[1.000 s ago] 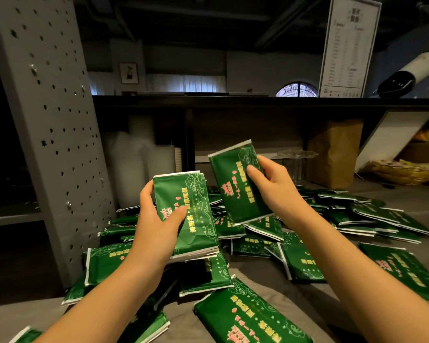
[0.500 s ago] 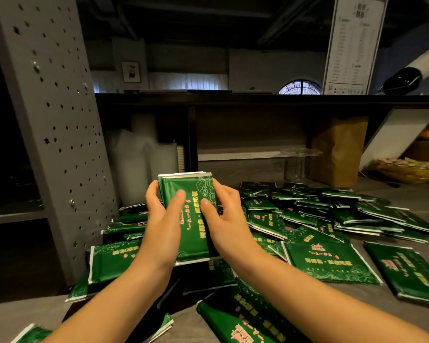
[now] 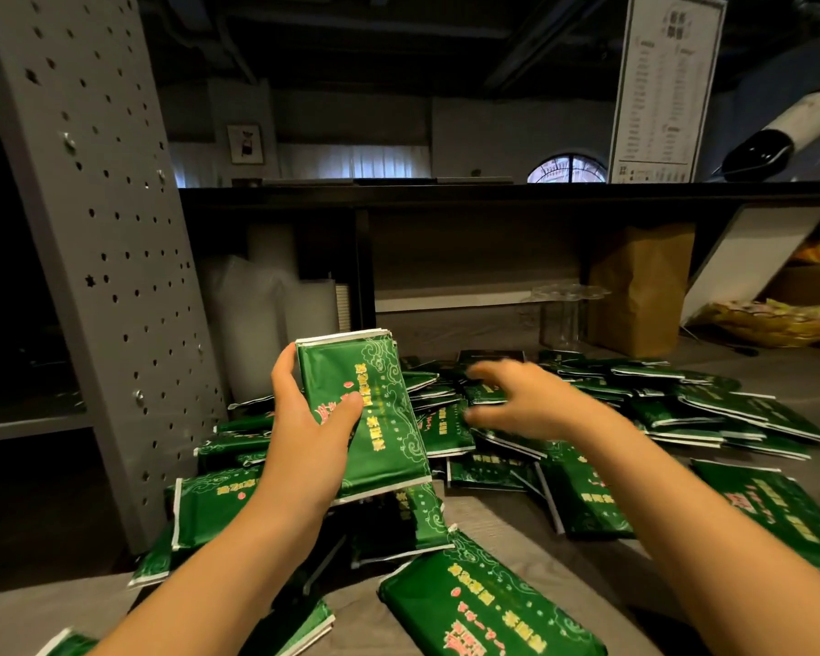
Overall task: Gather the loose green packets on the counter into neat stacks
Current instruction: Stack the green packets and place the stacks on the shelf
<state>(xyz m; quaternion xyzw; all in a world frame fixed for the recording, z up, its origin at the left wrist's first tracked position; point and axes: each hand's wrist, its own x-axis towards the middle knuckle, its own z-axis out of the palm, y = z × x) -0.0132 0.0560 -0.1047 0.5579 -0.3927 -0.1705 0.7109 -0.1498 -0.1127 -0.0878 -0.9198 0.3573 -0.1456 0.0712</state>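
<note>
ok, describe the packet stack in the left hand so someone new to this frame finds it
Start at the grey perforated panel on the left; just right of it a heap of loose green packets covers the counter. The stack is held above that heap, gripped by the left hand. It alone is off the counter, upright, with several white edges squared together on top.

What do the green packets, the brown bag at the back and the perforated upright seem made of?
Green packets: glossy plastic or foil film, likely; they catch highlights and crinkle, with white sealed edges. Brown bag: matte kraft paper, by its creases. Perforated upright: grey painted metal, probably; punched holes and screws.
</note>
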